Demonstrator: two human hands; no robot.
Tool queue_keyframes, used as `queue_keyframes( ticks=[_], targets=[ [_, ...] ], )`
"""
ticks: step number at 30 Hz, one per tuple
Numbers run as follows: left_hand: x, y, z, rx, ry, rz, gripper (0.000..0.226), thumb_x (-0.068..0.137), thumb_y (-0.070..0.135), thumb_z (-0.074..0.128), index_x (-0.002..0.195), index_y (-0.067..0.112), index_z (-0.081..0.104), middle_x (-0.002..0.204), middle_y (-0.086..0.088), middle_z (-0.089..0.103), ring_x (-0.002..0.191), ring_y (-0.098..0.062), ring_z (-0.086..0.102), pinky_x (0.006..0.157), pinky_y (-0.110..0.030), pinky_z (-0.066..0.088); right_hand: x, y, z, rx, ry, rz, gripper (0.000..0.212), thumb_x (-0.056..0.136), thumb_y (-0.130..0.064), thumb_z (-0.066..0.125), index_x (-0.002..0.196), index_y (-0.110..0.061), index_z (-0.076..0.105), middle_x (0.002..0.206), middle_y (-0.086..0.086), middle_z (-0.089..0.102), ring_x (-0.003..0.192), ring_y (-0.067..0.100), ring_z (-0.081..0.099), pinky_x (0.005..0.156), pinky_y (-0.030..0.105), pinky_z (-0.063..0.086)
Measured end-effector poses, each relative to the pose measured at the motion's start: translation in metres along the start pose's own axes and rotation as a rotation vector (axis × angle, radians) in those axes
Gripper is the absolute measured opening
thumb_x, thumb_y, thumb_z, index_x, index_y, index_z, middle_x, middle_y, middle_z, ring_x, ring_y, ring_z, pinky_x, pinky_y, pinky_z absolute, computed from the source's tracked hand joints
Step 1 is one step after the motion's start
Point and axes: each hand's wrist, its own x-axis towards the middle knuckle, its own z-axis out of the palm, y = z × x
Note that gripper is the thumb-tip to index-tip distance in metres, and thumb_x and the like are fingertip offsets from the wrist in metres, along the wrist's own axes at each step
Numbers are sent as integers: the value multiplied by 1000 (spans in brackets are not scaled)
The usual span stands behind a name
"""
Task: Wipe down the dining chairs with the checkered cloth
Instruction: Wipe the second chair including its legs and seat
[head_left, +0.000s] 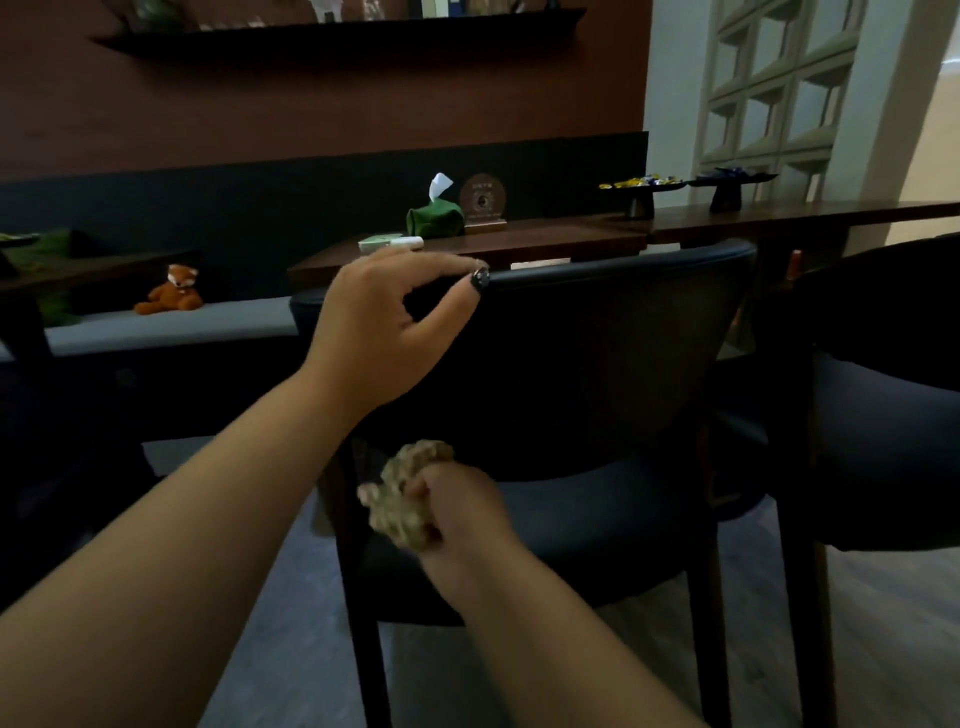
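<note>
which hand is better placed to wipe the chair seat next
Right. The right hand already has the checkered cloth bunched in its grip, low by the chair seat; the left hand rests on the backrest top.

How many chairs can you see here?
2. One chair stands right in front, its backrest top under the left hand, while the right hand holds the cloth near its seat. A second chair is at the right edge, partly cut off. Others may be out of view.
</note>
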Motion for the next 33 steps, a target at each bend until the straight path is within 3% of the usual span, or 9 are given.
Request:
queue_keyframes(
  ticks=[3, 6, 9, 11, 15, 18, 22, 28, 33],
  targets=[
    [1, -25, -21, -64, -104, -152, 21, 99, 25, 52, 104, 18, 71, 72, 8, 65, 57, 0, 60, 48, -11, 43, -22, -3, -43, -214, 22, -268, 28, 89, 3, 46, 98, -9, 69, 80, 3, 66, 62, 9, 57, 47, 16, 39],
    [-5, -34, -17, -42, 2, -203, 26, 100, 24, 48, 92, 17, 71, 69, -1, 64, 59, -11, 60, 51, -25, 48, -37, -37, -70, -569, 245, -1002, 45, 86, -3, 47, 125, -20, 62, 119, -10, 66, 107, 1, 61, 89, 16, 48],
    [-7, -25, 5, -26, 173, -228, 30, 96, 21, 42, 80, 17, 67, 63, 2, 60, 56, -13, 55, 52, -23, 42, -29, -68, -78, -1147, 337, -1750, 43, 95, -2, 39, 138, -7, 42, 142, 12, 43, 138, 32, 34, 113, 46, 30],
    [-8, -24, 12, -28, 237, -232, 32, 95, 20, 40, 77, 14, 66, 61, 0, 57, 55, -17, 53, 52, -26, 39, -4, -79, -77, -1410, 323, -1961, 38, 100, -7, 38, 138, -8, 41, 144, 14, 39, 140, 34, 26, 114, 54, 21],
    [-8, -28, 14, -35, 255, -192, 32, 96, 18, 39, 71, 27, 57, 61, 8, 52, 54, -10, 50, 54, -24, 36, 46, -57, -93, -1788, 250, -2012, 36, 99, -7, 37, 130, -7, 55, 139, 12, 48, 135, 32, 39, 113, 49, 22],
    [-8, -29, 16, -55, 264, -191, 34, 97, 15, 40, 68, 27, 55, 60, 9, 50, 53, -10, 47, 54, -24, 35, 50, -33, -118, -2113, -41, -1918, 37, 97, -7, 34, 123, -5, 60, 132, 8, 56, 125, 25, 53, 114, 41, 25],
    [-10, -31, 21, -56, 314, -184, 40, 95, 22, 38, 68, 2, 61, 58, -3, 53, 53, -17, 47, 53, -28, 37, 36, -47, -116, -1988, -199, -1910, 36, 99, -6, 34, 127, -1, 56, 131, 14, 57, 129, 29, 47, 114, 46, 28],
    [-10, -32, 23, -45, 361, -162, 40, 95, 20, 39, 68, 1, 61, 59, -1, 53, 54, -16, 48, 56, -29, 37, 28, -97, -80, -1677, 120, -2120, 30, 94, -6, 56, 124, -3, 59, 134, 16, 52, 131, 36, 44, 113, 50, 26],
    [-11, -32, 21, -38, 339, -170, 32, 96, 14, 41, 72, 15, 62, 60, 16, 48, 55, -4, 47, 59, -21, 34, 35, -60, -118, -2139, -302, -1903, 41, 100, -10, 28, 112, -7, 67, 119, 9, 65, 112, 23, 62, 107, 35, 37]
  ],
)
